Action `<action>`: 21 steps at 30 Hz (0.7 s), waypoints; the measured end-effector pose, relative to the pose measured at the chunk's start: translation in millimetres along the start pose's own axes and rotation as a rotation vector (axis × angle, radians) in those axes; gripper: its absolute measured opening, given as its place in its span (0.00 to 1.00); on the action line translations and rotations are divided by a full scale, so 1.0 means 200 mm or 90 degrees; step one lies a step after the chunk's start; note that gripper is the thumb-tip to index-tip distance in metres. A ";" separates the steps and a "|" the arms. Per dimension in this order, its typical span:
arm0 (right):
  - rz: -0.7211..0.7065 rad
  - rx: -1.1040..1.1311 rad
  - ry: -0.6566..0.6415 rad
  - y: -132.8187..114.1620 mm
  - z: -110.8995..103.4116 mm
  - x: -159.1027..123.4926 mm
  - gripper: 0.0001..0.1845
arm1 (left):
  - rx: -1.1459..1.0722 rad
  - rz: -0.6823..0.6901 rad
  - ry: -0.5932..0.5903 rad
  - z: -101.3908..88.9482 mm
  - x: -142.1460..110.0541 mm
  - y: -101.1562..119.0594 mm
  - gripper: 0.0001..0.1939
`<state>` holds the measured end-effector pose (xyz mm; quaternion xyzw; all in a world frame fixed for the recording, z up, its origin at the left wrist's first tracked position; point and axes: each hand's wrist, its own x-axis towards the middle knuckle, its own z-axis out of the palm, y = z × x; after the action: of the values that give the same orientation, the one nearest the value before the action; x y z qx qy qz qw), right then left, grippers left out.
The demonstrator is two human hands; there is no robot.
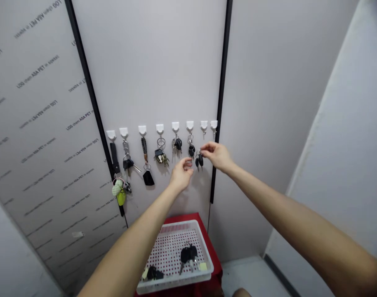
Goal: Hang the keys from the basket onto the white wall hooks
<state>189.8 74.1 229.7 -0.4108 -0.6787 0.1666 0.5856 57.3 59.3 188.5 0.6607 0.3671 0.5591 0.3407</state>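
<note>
My right hand is closed in a pinch on the ring of a bunch of keys with black heads. The keys dangle in front of the wall, below two white hooks at the right end of the row. Just left of them is my left hand, fingers loosely curled and apart, with nothing visible in it. Another bunch of black keys hangs on a hook right above my left fingertips. Farther left hangs a ring of brass keys, and black-headed keys hang between these two.
More keys hang leftward: a black fob on a braided strap, black keys and a strap with green tags. Below, a white perforated basket on a red cloth holds black keys. Black strips edge the panel.
</note>
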 end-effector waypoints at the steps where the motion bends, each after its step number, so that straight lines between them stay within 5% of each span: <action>1: -0.001 0.007 0.029 -0.02 -0.02 0.05 0.05 | 0.017 0.017 -0.006 0.01 0.03 0.04 0.17; 7: 0.046 -0.003 0.170 -0.05 -0.08 0.25 0.03 | 0.110 0.027 0.002 0.05 0.08 0.17 0.18; 14: 0.060 -0.161 0.223 0.02 -0.06 0.31 0.06 | 0.140 -0.024 -0.023 0.02 0.00 0.08 0.17; 18: 0.013 -0.260 0.277 0.08 -0.04 0.14 0.12 | 0.150 -0.099 -0.090 -0.03 -0.14 -0.13 0.16; 21: -0.017 -0.317 0.099 0.15 0.05 -0.15 0.13 | 0.180 -0.184 -0.182 -0.09 -0.32 -0.34 0.14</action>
<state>191.7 73.1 186.1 -0.5450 -0.6572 -0.0452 0.5188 25.5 37.5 101.8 0.7152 0.4803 0.3481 0.3696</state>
